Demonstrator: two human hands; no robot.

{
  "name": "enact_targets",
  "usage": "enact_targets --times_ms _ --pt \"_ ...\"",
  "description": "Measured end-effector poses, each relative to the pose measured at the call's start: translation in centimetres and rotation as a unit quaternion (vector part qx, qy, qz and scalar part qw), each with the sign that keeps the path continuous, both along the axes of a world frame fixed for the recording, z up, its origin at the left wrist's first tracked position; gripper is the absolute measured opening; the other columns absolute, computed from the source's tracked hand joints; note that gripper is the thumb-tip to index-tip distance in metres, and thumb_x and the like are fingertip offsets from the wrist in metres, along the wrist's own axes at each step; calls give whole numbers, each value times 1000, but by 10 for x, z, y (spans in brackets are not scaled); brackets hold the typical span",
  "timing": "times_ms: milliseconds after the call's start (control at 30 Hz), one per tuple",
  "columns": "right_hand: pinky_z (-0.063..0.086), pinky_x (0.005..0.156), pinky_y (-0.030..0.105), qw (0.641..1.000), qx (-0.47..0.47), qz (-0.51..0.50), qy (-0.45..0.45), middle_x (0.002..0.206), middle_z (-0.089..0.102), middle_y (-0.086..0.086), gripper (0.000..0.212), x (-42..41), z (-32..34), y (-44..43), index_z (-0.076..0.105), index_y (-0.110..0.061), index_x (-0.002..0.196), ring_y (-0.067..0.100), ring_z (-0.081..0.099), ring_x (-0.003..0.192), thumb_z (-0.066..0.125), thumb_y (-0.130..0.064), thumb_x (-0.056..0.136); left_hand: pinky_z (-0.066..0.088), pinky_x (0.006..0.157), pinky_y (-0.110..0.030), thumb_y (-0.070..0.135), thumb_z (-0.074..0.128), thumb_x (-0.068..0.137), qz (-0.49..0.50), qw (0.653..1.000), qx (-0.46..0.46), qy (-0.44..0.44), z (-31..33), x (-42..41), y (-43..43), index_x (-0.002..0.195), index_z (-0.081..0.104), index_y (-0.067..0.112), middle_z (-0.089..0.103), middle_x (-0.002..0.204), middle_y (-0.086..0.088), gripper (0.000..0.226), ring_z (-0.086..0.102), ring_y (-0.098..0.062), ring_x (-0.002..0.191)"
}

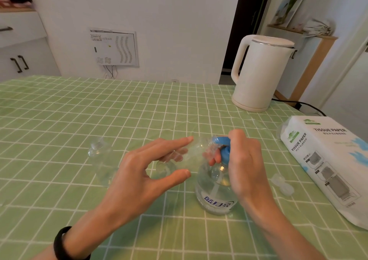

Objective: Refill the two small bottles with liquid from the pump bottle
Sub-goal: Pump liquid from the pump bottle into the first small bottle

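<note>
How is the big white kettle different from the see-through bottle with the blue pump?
The white kettle is solid white; the clear pump bottle is see-through, with liquid inside. The kettle has a side handle and flat lid; the bottle has a blue pump top. Nobody touches the kettle; the right hand grips the bottle's pump. Both stand upright on the green checked tablecloth.

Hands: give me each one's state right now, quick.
Left hand: open, fingers spread, gripping nothing.
Right hand: closed round the blue pump head of the pump bottle.
</note>
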State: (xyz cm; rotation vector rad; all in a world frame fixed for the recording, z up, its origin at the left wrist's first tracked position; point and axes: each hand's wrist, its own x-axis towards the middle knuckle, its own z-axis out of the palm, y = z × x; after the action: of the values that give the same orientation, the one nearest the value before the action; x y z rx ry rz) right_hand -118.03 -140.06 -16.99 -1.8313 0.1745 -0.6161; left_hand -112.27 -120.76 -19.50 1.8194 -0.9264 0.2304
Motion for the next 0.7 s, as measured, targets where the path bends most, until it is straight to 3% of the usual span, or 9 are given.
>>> enact_targets --times_ms 167,300,367,567,633,700 --pt "56 72 55 1000 13 -5 6 55 64 3 63 -1 0 2 52 -23 44 30 65 65 30 -48 97 58 94 -26 47 76 82 -2 1000 -7 1 1 -1 -1 139 63 40 74 118 24 59 74 -6 107" --pt "57 74 58 1000 23 -11 12 54 64 2 66 -2 1 4 52 -22 44 34 67 68 30 -55 97 57 94 -23 47 76 82 -3 1000 -7 -1 2 -2 -1 138 62 41 74 118 25 59 74 -6 107" --pt "57 73 56 1000 22 -7 8 53 63 -1 63 -2 2 4 53 -25 42 31 67 66 31 -54 94 57 94 -22 47 76 82 -4 1000 -7 -1 3 -2 -1 138 63 40 74 118 24 58 74 -6 107" --pt "48 70 31 1000 2 7 -8 58 67 3 58 0 -1 0 58 -27 43 12 65 60 32 -34 95 57 92 -28 45 78 82 -2 1000 -1 -1 1 0 0 137 65 38 76 113 22 57 74 -9 106" --pt "48 68 31 1000 -1 3 -6 58 67 3 58 -1 -1 0 58 -26 43 12 64 60 32 -35 95 57 92 -27 45 78 82 -3 1000 -2 -1 0 1 0 137 66 38 75 114 22 57 74 -9 106" --pt "51 65 42 1000 4 -7 2 57 66 1 60 -2 -1 1 56 -23 44 21 65 61 32 -41 96 57 94 -26 45 78 82 -4 1000 -5 3 0 1 0 137 65 38 75 115 22 57 74 -9 106"
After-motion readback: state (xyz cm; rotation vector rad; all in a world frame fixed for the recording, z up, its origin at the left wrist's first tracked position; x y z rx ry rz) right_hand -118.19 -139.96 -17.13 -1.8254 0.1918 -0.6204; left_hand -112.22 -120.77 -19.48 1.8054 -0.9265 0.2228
